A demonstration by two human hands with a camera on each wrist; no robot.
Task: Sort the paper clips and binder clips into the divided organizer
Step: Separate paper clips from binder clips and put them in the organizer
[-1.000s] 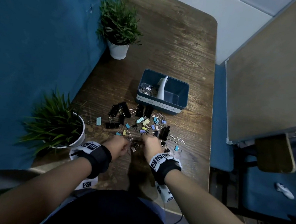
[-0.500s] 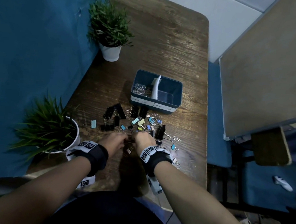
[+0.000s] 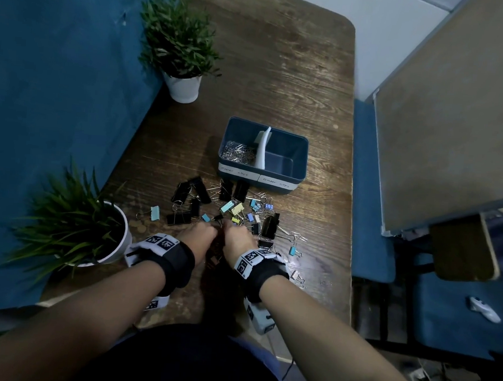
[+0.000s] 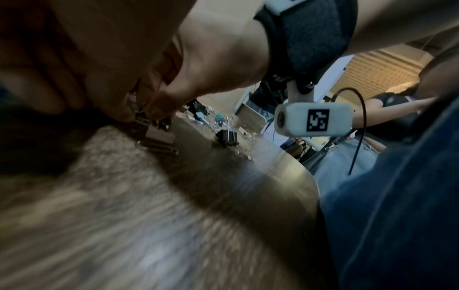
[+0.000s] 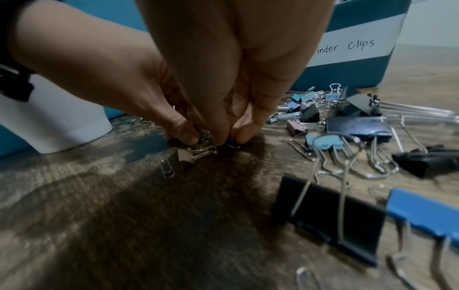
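Loose binder clips (image 3: 231,209), black and pastel, lie scattered in front of the blue divided organizer (image 3: 303,161). Its left compartment holds silver paper clips (image 3: 237,153); the right one, labelled binder clips, shows a bare floor. At the pile's near edge my left hand (image 3: 210,231) and right hand (image 3: 227,230) meet, fingertips down on the table. In the right wrist view the left hand (image 5: 191,135) pinches a tangle of small clips (image 5: 202,149), and the right hand (image 5: 231,137) pinches a small dark clip (image 5: 233,145) beside it. A lone paper clip (image 5: 167,168) lies just in front.
Two potted plants stand on the left, one near (image 3: 116,235) and one far (image 3: 183,87), against a blue wall. The table's right edge (image 3: 350,224) drops to a blue seat (image 3: 372,196). A large black binder clip (image 5: 330,217) lies close to my right wrist.
My two hands have drawn closer together over the near clips until they touch. The pile and the organizer have not moved.
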